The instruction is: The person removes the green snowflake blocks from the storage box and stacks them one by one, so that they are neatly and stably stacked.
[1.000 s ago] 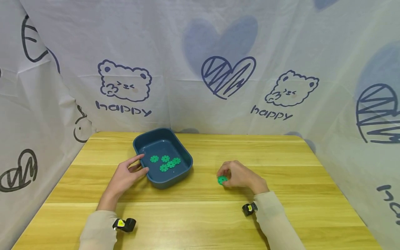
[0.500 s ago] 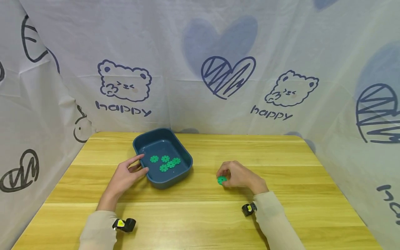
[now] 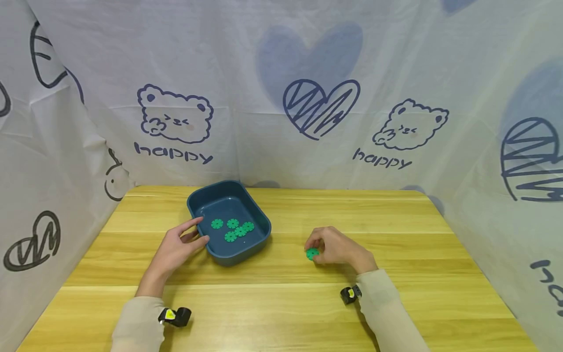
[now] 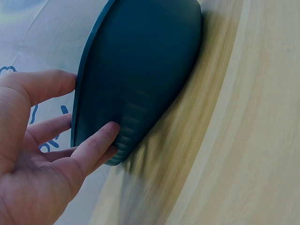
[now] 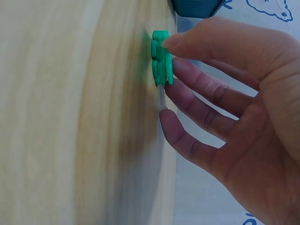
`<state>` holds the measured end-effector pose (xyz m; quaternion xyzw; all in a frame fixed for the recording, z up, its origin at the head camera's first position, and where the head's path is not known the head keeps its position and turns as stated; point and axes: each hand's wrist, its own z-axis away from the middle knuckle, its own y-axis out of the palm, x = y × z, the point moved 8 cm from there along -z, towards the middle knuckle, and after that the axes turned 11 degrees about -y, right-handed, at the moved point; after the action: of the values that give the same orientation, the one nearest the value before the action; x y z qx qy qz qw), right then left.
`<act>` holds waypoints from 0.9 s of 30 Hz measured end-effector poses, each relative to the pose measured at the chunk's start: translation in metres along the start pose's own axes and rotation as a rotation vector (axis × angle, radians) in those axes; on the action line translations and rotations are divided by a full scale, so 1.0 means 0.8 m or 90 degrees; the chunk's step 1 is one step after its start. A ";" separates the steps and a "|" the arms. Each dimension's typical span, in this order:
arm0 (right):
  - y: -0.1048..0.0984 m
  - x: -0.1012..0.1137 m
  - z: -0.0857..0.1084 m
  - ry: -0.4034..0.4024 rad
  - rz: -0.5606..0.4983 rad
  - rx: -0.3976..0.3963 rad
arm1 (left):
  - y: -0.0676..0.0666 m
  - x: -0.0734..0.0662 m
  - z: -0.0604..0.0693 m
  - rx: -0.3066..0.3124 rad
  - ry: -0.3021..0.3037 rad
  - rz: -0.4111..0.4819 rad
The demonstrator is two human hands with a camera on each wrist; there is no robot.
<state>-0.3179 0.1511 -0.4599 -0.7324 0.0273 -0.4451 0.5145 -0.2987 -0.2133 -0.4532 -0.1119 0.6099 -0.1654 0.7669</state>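
Observation:
In the head view a dark blue plastic bin (image 3: 246, 252) stands left of centre on the table, with several green notched plastic discs (image 3: 217, 224) lying flat inside. My left hand (image 3: 173, 249) holds the bin's near left side, thumb and index finger at the rim. In the left wrist view, other fingertips (image 4: 111, 129) press the outer wall. Right of the bin, my right hand (image 3: 336, 247) pinches a green notched disc (image 3: 312, 253) between thumb and fingers, low over the tabletop. From the right wrist, the green disc (image 5: 161, 56) looks layered, perhaps more than one piece.
The wood-grain table (image 3: 272, 313) spreads under both hands. A white curtain (image 3: 246, 137) with bear and heart drawings hangs behind and at both sides. Small black cameras (image 3: 178, 317) sit on both wrists.

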 end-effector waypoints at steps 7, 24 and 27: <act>0.000 0.001 0.000 -0.004 0.006 -0.004 | 0.000 -0.001 0.000 -0.001 0.004 0.003; 0.002 0.000 0.000 -0.003 0.009 -0.007 | 0.000 0.001 0.000 0.001 0.003 0.000; 0.002 -0.001 0.000 -0.003 0.006 -0.007 | 0.000 0.001 0.000 0.000 0.003 0.000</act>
<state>-0.3173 0.1508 -0.4615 -0.7364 0.0323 -0.4404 0.5125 -0.2987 -0.2133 -0.4542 -0.1114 0.6116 -0.1656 0.7656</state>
